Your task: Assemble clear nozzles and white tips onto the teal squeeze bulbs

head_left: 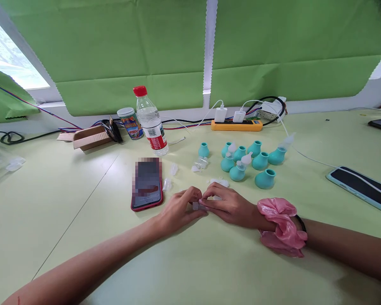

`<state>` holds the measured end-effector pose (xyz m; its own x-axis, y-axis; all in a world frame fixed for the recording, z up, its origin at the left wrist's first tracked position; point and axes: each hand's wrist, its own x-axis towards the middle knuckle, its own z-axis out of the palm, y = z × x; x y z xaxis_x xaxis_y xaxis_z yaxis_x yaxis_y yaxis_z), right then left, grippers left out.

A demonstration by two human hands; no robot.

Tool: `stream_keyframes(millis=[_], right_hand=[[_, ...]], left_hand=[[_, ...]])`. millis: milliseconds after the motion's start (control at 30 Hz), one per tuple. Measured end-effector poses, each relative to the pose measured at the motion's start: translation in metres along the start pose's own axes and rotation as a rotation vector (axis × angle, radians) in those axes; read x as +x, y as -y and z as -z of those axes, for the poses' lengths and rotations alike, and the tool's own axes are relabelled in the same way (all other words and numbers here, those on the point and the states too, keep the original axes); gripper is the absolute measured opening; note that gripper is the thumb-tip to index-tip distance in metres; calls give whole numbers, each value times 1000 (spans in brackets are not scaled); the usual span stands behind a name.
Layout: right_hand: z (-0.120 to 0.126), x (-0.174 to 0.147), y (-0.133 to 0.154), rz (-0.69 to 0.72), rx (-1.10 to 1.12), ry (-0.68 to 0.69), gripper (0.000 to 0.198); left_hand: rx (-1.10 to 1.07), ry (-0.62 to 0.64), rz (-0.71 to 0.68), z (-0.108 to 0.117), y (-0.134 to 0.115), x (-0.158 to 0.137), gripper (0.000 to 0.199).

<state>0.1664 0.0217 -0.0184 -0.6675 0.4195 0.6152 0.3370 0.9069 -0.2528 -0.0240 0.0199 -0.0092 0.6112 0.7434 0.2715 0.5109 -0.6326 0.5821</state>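
Note:
My left hand (182,209) and my right hand (227,203) meet at the middle of the table, fingertips pinched together. Between them is a small clear plastic piece (197,206), partly covered by the fingers. Just beyond the right hand lies a whitish translucent scrap (219,182). Several teal rubber bulbs (265,178) stand behind and to the right; a few have translucent tips in their necks, such as the tip (246,159). Loose clear plastic pieces (167,184) lie near the left hand, and others (201,162) lie by the bulbs.
Left of my hands lies a red-cased phone (147,186). Behind it stand a water bottle (151,123) and a can (131,123), with a cardboard box (92,137) beside them. An orange power strip (236,125) sits at the back; a cable crosses to another phone (363,188).

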Motion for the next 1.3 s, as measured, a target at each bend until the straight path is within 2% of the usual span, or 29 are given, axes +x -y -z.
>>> stream_keyframes(millis=[333,733,1100,1300], right_hand=[[3,0,3,-58,-7,43,14],[3,3,4,-21,-68,30,13],[3,0,3,-119,46,11,17],[2,2,4,-142,60,-14,14]], left_hand=[[-36,16,-13,0,0,0,21],[-26,13,-27,-1,-1,1,19],[13,-28,19,1,-5,2,23],[65,-32,-21,1,-3,3,17]])
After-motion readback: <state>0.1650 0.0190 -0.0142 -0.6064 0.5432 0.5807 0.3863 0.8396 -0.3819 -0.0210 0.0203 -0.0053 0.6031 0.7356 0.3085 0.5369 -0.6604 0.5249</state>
